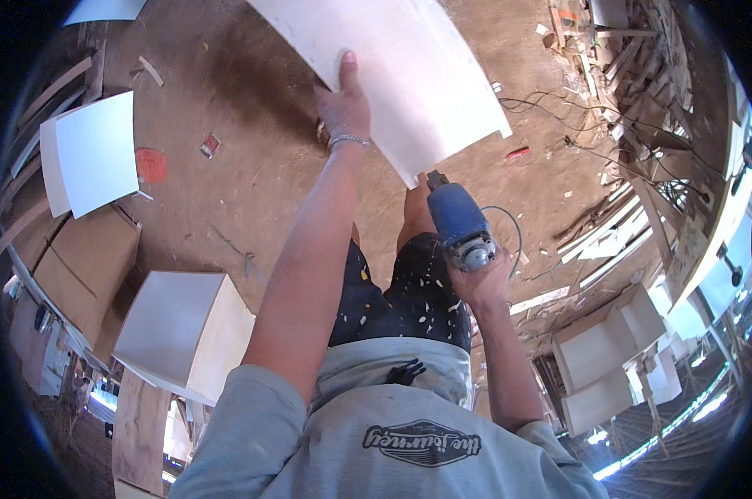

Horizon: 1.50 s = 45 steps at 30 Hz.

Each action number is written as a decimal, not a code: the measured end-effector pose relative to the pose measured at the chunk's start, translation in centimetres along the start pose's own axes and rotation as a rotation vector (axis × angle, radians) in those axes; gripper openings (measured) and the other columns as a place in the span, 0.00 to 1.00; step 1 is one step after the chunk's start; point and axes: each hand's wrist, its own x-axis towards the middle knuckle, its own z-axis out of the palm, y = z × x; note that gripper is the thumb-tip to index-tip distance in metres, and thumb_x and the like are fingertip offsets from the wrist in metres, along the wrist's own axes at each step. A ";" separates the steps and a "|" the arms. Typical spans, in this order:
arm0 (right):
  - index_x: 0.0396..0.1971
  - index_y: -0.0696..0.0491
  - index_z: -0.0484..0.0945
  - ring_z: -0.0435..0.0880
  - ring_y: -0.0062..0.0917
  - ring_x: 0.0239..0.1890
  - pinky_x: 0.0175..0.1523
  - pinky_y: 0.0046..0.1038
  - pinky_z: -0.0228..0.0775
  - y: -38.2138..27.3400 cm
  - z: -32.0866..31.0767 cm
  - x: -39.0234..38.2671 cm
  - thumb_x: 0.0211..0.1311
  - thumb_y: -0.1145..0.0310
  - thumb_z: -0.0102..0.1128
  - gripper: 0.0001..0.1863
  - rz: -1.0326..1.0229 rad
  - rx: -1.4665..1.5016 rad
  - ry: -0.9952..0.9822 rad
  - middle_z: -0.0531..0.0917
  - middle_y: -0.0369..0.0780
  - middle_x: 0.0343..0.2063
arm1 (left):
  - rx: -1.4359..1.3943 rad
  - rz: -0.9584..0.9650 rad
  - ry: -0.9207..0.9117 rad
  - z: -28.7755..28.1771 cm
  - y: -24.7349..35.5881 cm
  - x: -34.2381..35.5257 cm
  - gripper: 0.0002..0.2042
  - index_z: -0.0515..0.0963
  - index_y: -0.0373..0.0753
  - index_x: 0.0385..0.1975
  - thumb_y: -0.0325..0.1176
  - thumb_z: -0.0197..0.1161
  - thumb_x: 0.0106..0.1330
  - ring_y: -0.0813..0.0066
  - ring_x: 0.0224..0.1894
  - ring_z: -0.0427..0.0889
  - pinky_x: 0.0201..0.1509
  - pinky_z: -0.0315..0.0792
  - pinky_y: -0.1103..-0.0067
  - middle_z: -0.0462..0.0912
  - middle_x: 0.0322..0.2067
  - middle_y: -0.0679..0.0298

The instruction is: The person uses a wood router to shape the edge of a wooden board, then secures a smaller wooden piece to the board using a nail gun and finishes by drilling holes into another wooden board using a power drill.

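Observation:
My left hand point(342, 108) grips the left edge of a large white board point(409, 66) at the top, thumb on its face, fingers partly hidden behind it. The board's near corner is by my leg. My right hand point(482, 279) is wrapped round a blue power tool point(459, 218) with a thin cord or hose, its head beside that near corner; whether they touch I cannot tell. My legs in paint-spotted dark shorts point(417, 295) show below the tool and board.
A white box point(168, 333) and white panels point(97, 154) stand on my left. Wood offcuts point(621, 100) and cables point(559, 108) lie along the right, above pale cabinets point(608, 349). A small red object point(517, 153) and an orange-red patch point(150, 165) are on the dusty floor point(201, 224).

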 end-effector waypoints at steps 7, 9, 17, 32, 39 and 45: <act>0.32 0.59 0.81 0.85 0.49 0.35 0.44 0.43 0.77 -2.1 2.5 -0.5 0.46 0.61 0.74 0.19 -0.081 -0.095 0.002 0.85 0.51 0.29 | -0.003 0.095 0.068 -0.3 -0.5 0.5 0.45 0.60 0.20 0.62 0.62 0.58 0.64 0.45 0.61 0.72 0.65 0.65 0.63 0.72 0.58 0.37; 0.32 0.58 0.82 0.85 0.48 0.37 0.44 0.43 0.77 -2.7 2.8 -0.3 0.47 0.61 0.73 0.18 -0.043 -0.069 -0.013 0.85 0.51 0.30 | 0.019 0.034 0.055 -0.3 -0.3 0.3 0.38 0.62 0.23 0.62 0.54 0.59 0.67 0.49 0.64 0.70 0.67 0.63 0.65 0.71 0.61 0.42; 0.38 0.56 0.82 0.85 0.47 0.39 0.45 0.43 0.77 -4.0 2.5 -0.2 0.47 0.62 0.72 0.19 0.135 -0.027 -0.077 0.85 0.51 0.33 | 0.039 0.075 0.072 0.0 -1.4 1.0 0.43 0.60 0.21 0.61 0.60 0.58 0.66 0.45 0.61 0.72 0.66 0.65 0.63 0.72 0.57 0.38; 0.52 0.51 0.76 0.86 0.45 0.35 0.50 0.44 0.74 0.0 1.3 1.5 0.43 0.60 0.73 0.31 -0.068 0.003 -0.082 0.86 0.48 0.31 | -0.037 0.130 0.025 0.1 -0.2 0.3 0.42 0.60 0.22 0.62 0.59 0.59 0.66 0.48 0.62 0.73 0.65 0.67 0.65 0.71 0.59 0.40; 0.54 0.52 0.75 0.84 0.47 0.39 0.50 0.43 0.74 0.9 1.4 2.1 0.44 0.59 0.73 0.33 -0.022 -0.070 -0.145 0.86 0.49 0.35 | -0.038 0.182 0.026 0.1 -1.2 0.6 0.42 0.60 0.22 0.62 0.59 0.59 0.66 0.51 0.62 0.73 0.65 0.67 0.67 0.71 0.59 0.40; 0.38 0.55 0.81 0.83 0.47 0.41 0.44 0.44 0.76 0.2 0.0 2.2 0.43 0.56 0.76 0.24 -0.024 -0.049 -0.055 0.84 0.49 0.34 | -0.037 0.165 0.030 0.1 -0.5 0.6 0.41 0.60 0.21 0.62 0.57 0.61 0.67 0.49 0.62 0.73 0.65 0.67 0.67 0.72 0.59 0.40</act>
